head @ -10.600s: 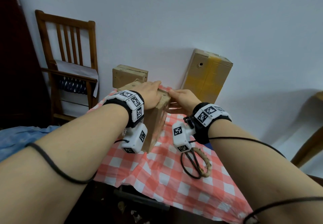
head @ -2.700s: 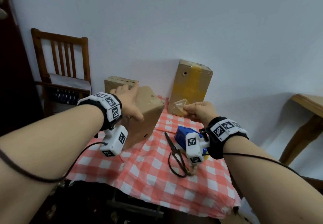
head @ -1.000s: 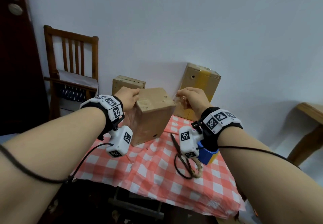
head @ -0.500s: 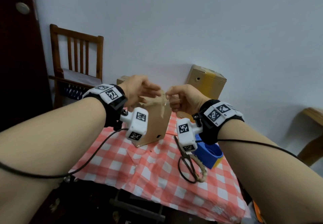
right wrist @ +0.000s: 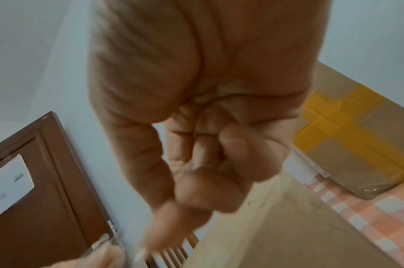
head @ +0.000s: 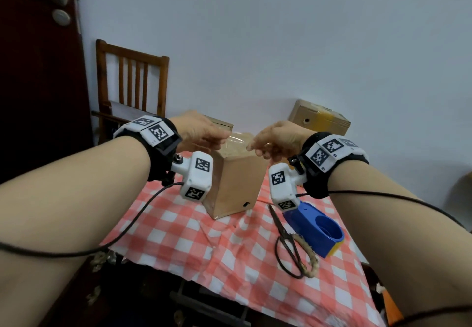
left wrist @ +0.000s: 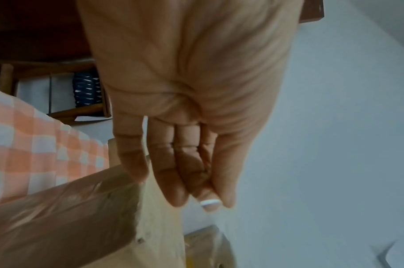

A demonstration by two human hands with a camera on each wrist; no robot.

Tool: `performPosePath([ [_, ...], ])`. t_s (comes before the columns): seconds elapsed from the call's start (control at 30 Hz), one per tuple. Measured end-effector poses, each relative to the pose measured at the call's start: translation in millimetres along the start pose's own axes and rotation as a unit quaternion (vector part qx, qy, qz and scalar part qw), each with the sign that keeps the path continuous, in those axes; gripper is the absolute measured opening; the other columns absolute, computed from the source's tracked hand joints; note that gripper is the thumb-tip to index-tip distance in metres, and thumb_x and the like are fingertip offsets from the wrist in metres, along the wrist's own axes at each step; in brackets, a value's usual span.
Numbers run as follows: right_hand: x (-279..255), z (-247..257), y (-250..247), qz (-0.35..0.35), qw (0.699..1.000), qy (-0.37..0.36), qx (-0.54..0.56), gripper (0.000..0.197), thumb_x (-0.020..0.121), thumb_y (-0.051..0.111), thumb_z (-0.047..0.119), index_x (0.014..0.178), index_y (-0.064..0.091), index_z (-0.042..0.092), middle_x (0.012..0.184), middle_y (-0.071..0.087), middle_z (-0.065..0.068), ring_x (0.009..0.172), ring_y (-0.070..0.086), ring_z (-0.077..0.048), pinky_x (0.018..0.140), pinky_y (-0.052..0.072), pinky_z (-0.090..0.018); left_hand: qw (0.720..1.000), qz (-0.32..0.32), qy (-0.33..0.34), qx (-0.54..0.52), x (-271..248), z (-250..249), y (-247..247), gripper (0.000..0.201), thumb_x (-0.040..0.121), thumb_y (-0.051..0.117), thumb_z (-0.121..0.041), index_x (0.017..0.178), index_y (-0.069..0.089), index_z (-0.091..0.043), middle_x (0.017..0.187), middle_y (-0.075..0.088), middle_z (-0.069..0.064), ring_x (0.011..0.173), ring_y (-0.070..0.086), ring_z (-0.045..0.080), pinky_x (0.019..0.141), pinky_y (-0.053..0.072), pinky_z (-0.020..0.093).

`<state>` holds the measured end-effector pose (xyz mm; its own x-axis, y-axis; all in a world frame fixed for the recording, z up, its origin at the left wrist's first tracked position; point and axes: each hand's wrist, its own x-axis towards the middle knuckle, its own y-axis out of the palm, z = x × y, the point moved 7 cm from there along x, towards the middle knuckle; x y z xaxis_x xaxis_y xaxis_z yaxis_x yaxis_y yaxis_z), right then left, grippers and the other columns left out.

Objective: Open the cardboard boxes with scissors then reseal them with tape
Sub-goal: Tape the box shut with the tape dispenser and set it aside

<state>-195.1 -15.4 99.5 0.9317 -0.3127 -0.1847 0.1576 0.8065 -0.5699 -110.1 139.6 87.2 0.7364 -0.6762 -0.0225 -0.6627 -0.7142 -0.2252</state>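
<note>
A brown cardboard box (head: 236,182) stands upright on the red-checked tablecloth (head: 194,237). Just above its top a short strip of clear tape (head: 237,139) is stretched between my two hands. My left hand (head: 224,139) pinches the strip's left end and my right hand (head: 251,146) pinches its right end. In the left wrist view my fingers (left wrist: 173,181) point down at the box's top edge (left wrist: 118,183). The right wrist view shows curled fingers (right wrist: 210,181) over the box (right wrist: 288,235). Black scissors (head: 288,240) lie shut on the cloth to the box's right.
A blue tape dispenser (head: 316,229) lies beside the scissors. A box with yellow tape (head: 319,120) leans on the wall at the back right, and a small box (head: 221,123) sits behind my left hand. A wooden chair (head: 130,84) and a dark door (head: 38,71) stand to the left.
My hands have moved apart and lower, drawing the tape strip out flat over the box's top. The box now stands upright on the cloth.
</note>
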Motion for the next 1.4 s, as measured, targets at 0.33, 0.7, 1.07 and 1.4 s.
performPosePath([
  [0.33, 14, 14, -6, -0.023, 0.999, -0.006, -0.027, 0.007, 0.083, 0.07, 0.005, 0.088, 0.067, 0.0, 0.072, 0.072, -0.009, 0.065, 0.068, -0.014, 0.069, 0.054, -0.024, 0.994, -0.038, -0.095, -0.023, 5, 13, -8, 0.013, 0.09, 0.064, -0.013, 0.078, 0.062, -0.01, 0.054, 0.063, -0.004, 0.059, 0.057, 0.011, 0.073, 0.045, 0.028],
  [0.7, 23, 14, -6, -0.083, 0.991, -0.032, -0.102, 0.005, 0.093, 0.061, 0.014, 0.089, 0.063, 0.011, 0.061, 0.063, 0.001, 0.039, 0.05, -0.004, 0.039, 0.039, -0.014, 0.987, -0.058, -0.121, -0.087, 0, 20, -3, 0.014, 0.094, 0.058, -0.009, 0.08, 0.06, -0.009, 0.051, 0.062, -0.003, 0.041, 0.053, 0.005, 0.049, 0.046, 0.018],
  [1.07, 35, 8, -2, -0.108, 0.972, -0.029, -0.206, 0.02, 0.088, 0.068, 0.018, 0.097, 0.072, 0.0, 0.064, 0.059, 0.001, 0.047, 0.043, -0.006, 0.043, 0.036, -0.015, 0.98, -0.083, -0.171, -0.057, 1, 38, -1, 0.011, 0.09, 0.063, -0.009, 0.08, 0.061, -0.008, 0.064, 0.065, 0.002, 0.045, 0.053, 0.006, 0.062, 0.042, 0.022],
  [1.4, 44, 6, -6, -0.129, 0.971, 0.004, -0.2, 0.014, 0.08, 0.074, 0.011, 0.081, 0.066, 0.0, 0.077, 0.063, -0.011, 0.053, 0.046, -0.014, 0.047, 0.035, -0.023, 0.98, -0.085, -0.178, -0.028, 9, 48, -1, 0.009, 0.092, 0.062, -0.011, 0.083, 0.059, -0.012, 0.051, 0.064, -0.003, 0.033, 0.036, 0.002, 0.039, 0.034, 0.012],
])
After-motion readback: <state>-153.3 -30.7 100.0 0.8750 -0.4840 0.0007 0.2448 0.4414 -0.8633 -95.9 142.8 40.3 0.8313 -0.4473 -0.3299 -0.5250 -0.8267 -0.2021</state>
